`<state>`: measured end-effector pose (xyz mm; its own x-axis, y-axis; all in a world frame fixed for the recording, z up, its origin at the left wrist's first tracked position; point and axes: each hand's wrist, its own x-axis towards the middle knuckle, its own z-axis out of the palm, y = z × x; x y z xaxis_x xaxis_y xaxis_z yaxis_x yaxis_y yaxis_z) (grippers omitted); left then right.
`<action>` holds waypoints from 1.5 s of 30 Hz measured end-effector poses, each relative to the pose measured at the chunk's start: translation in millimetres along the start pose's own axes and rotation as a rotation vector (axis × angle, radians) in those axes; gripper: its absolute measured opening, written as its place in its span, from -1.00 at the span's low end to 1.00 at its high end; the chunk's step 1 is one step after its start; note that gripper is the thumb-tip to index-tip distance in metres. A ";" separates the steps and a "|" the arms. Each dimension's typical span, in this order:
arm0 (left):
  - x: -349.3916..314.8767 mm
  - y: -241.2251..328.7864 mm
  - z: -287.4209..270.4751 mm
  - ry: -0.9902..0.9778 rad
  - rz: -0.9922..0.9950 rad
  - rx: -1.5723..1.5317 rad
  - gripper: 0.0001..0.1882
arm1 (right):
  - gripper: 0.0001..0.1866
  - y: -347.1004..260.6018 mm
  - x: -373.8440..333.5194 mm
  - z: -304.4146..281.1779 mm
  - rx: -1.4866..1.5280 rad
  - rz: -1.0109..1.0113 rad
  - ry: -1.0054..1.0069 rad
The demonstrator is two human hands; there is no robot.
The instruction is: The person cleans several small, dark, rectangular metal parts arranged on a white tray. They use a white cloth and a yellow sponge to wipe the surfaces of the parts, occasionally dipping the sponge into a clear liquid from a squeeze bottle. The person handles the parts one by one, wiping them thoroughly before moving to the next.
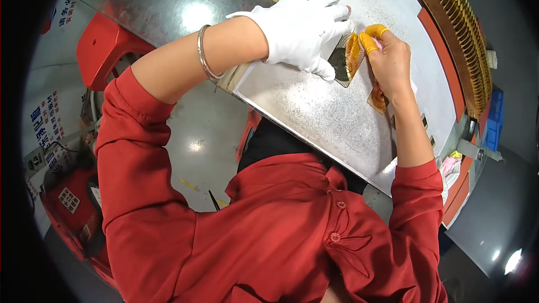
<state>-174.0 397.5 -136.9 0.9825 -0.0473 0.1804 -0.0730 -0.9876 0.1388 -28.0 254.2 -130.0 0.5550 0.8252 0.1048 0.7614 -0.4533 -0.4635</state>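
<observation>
My left hand (303, 31), in a white glove, lies over the tabletop with its fingers stretched out and apart. Its thumb and fingertips touch the edge of a thin flat piece (339, 59) with a lattice border, dark on one side and amber on the other. Yellow finger covers cap the fingertips of my right hand (390, 59), which is closed in a pinch beside that piece's amber side. What it pinches is mostly hidden; a bit of pink shows there. Below my right hand is a second amber-and-brown latticed piece (377, 100), partly covered by the hand.
A white sheet (286, 98) speckled with dark grit covers the table. Along the far right stands a wooden rack (457, 39) with a row of brass-coloured loops. A blue tray (495, 118) sits beyond it. At left is a red stool (104, 50).
</observation>
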 end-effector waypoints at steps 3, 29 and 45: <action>-2.1 1.2 1.1 0.028 -0.004 -0.005 -0.17 | -0.84 -0.3 -4.3 2.2 0.000 -0.060 0.023; -2.7 -0.5 5.8 0.054 0.013 0.022 -0.18 | -0.83 -5.1 -1.1 -4.3 -0.058 0.012 -0.071; -0.3 -0.6 7.2 0.080 0.021 0.005 -0.21 | -0.84 3.6 -8.7 -2.6 -0.064 -0.094 -0.066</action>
<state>-173.0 397.0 -144.0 0.9639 -0.0564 0.2601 -0.0926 -0.9873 0.1290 -29.2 244.6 -130.3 0.4583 0.8846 0.0864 0.8302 -0.3913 -0.3970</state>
